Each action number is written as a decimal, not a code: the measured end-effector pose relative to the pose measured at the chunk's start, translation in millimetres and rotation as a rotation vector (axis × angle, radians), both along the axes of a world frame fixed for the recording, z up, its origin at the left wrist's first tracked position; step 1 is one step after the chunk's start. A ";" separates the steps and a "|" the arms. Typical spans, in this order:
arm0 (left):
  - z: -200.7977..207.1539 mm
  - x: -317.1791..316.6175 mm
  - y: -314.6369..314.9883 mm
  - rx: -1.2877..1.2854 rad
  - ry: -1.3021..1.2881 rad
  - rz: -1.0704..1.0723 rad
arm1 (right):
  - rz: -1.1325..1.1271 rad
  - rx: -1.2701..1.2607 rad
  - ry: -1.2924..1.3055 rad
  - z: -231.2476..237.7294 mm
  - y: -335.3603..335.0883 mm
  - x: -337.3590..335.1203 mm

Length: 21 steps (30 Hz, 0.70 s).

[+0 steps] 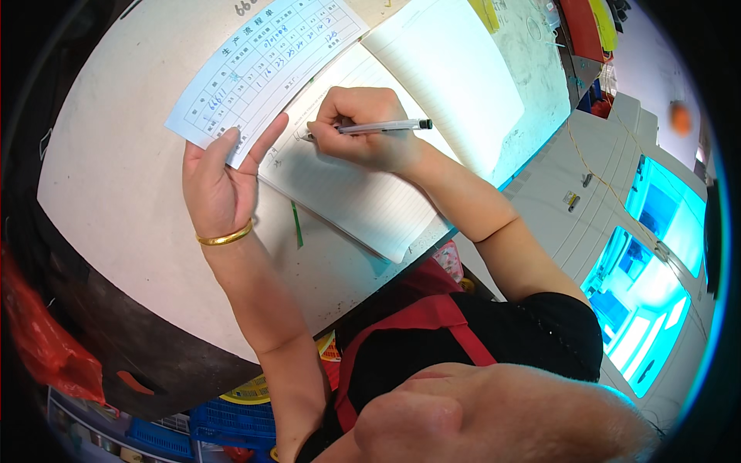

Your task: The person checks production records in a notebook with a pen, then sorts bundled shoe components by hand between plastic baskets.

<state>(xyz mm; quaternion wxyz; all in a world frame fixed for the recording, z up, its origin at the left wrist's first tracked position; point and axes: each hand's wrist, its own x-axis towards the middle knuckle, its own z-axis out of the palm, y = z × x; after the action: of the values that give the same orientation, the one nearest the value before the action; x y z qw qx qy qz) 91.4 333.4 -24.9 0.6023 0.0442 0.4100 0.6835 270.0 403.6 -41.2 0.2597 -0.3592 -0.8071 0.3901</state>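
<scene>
My left hand [220, 181], with a gold bangle [225, 235] at the wrist, pinches the lower corner of a white printed form [270, 77] between thumb and fingers. The form is filled with handwriting in a grid and overlaps the edge of an open lined notebook [363, 204]. My right hand [367, 127] is closed around a clear-barrelled pen [394, 125] with a black end. Its tip is at the notebook's left page, close to a few handwritten marks. The facing page [451, 77] is bright and looks blank.
The notebook lies on a pale worktable [116, 154] with a green strip [297, 224] beside it. A red plastic bag [50, 347] hangs at the far left. Blue baskets [231, 424] stand below the table. Grey cabinets [556, 177] and bright windows [641, 301] are at the right.
</scene>
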 end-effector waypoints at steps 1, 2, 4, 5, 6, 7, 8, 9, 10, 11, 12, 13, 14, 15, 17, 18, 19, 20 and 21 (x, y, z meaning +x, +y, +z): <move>0.4 0.2 0.4 -0.002 -0.004 0.003 | 0.017 0.006 -0.007 -0.2 0.6 0.6; 0.7 0.4 0.5 -0.004 -0.007 0.007 | 0.017 0.006 -0.007 -0.2 0.5 0.6; 0.7 0.3 0.5 -0.001 -0.008 0.005 | 0.005 -0.018 0.007 -0.1 0.1 0.3; 0.5 0.1 0.5 0.003 -0.008 0.003 | 0.005 -0.016 0.008 -0.6 -0.5 -0.3; 0.6 0.1 0.2 0.004 -0.007 0.003 | -0.041 -0.081 0.038 -1.1 -1.4 -0.9; 0.9 0.4 -0.3 0.006 -0.009 0.001 | -0.086 -0.145 0.068 -1.3 -2.1 -1.3; 0.9 0.6 -0.2 0.007 -0.011 -0.001 | -0.087 -0.144 0.069 -0.4 -2.2 -1.7; 0.4 0.4 0.1 0.008 -0.011 -0.002 | -0.077 -0.090 0.043 1.1 -2.0 -2.3; -0.4 -0.1 0.6 0.009 -0.007 -0.004 | -0.067 -0.037 0.017 2.0 -1.5 -2.8; -0.9 -0.1 0.7 0.008 -0.005 -0.006 | -0.068 -0.037 0.015 2.4 -0.6 -1.7; -1.1 0.3 0.8 0.008 -0.006 -0.007 | -0.030 -0.027 -0.004 2.6 0.8 0.2; -1.1 0.9 0.9 0.001 -0.007 -0.003 | 0.007 -0.017 -0.023 2.5 1.8 1.4; 0.7 1.1 0.7 -0.004 -0.003 0.002 | 0.008 -0.018 -0.022 3.5 1.7 1.2; 1.9 0.5 0.6 -0.005 -0.002 0.002 | 0.004 -0.012 -0.013 4.4 1.6 0.8; 2.1 -1.0 0.2 0.007 0.005 -0.011 | -0.001 -0.010 -0.007 4.4 0.6 0.2; 1.7 -1.0 -0.3 0.004 0.002 -0.011 | -0.033 -0.094 0.033 3.6 -0.2 -0.2; 1.6 -0.9 -0.8 0.002 -0.002 -0.006 | -0.065 -0.178 0.074 3.1 -1.1 -0.2; 1.1 -0.7 -0.1 0.002 -0.007 -0.002 | -0.066 -0.178 0.072 3.1 -0.6 0.1; 0.7 -0.4 0.5 0.002 -0.008 -0.003 | -0.078 -0.182 0.067 3.4 -0.1 0.2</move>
<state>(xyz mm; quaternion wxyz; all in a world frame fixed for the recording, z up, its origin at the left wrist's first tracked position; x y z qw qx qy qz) 91.0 333.9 -24.3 0.6049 0.0427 0.4068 0.6832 270.2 403.5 -37.8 0.2680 -0.3989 -0.7447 0.4631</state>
